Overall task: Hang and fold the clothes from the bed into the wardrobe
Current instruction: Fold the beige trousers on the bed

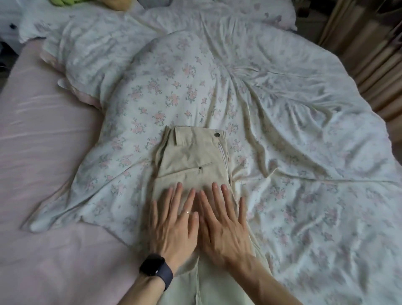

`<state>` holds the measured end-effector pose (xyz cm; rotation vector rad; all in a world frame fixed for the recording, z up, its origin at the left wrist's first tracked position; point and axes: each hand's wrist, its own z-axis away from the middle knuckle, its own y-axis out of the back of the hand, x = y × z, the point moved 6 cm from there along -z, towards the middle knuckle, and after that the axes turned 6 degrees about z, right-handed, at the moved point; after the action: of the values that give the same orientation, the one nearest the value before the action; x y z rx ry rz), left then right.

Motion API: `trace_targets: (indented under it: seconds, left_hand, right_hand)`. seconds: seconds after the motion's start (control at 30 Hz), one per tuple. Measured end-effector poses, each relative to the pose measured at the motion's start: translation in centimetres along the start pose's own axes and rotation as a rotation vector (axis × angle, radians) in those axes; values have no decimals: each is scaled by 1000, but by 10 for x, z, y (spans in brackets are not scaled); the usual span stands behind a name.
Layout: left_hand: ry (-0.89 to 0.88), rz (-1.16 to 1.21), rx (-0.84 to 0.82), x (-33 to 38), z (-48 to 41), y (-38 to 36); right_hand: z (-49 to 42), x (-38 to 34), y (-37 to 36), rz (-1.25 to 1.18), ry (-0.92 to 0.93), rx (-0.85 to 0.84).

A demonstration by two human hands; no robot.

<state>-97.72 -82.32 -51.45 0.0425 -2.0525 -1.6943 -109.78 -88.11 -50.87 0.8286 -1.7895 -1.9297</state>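
Nearest, at the bottom edge: two bare forearms, with a dark watch (155, 268) strapped on the left wrist. Just beyond, left hand (174, 219) and right hand (224, 219) side by side, palms down, fingers straight and spread, pressing flat on the beige trousers (191, 156), gripping nothing. Ring (187, 211) on a left finger. Trousers folded lengthwise on the bed, waistband with metal button (217, 135) at the far end, zip along the right edge, legs running back under the arms. Underneath, rumpled floral duvet (282, 108) across most of the bed. To the left, bare pink sheet (43, 152). At the far end, pillow (239, 13) in matching print and a scrap of something green (63, 2) at the top edge. At right, beige curtain (369, 54) in folds. Dim light, slight blur.
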Motion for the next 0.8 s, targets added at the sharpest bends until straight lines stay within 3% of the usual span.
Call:
trace_targets:
  seconds: [0.1, 0.23, 0.33, 0.43, 0.6, 0.7, 0.8]
  left_hand:
    - [-23, -46, -119, 6, 56, -21]
    - [-60, -116, -250, -8, 67, -33]
    - [84, -153, -298, -26, 48, -26]
    - [241, -124, -277, -31, 50, -10]
    - [27, 39, -161, 30, 167, 22]
    - [-38, 38, -208, 66, 269, 10]
    - [-3, 3, -286, 68, 331, -5]
  right_hand:
    - [55, -4, -7, -6, -40, -3]
    - [107, 5, -24, 70, -15, -94]
    - [123, 35, -28, 97, -228, -191]
    - [142, 38, -18, 29, -408, -131]
    - [242, -4, -13, 12, -221, -95]
    - [303, -26, -23, -2, -68, -173]
    - [340, -11, -35, -3, -105, -246]
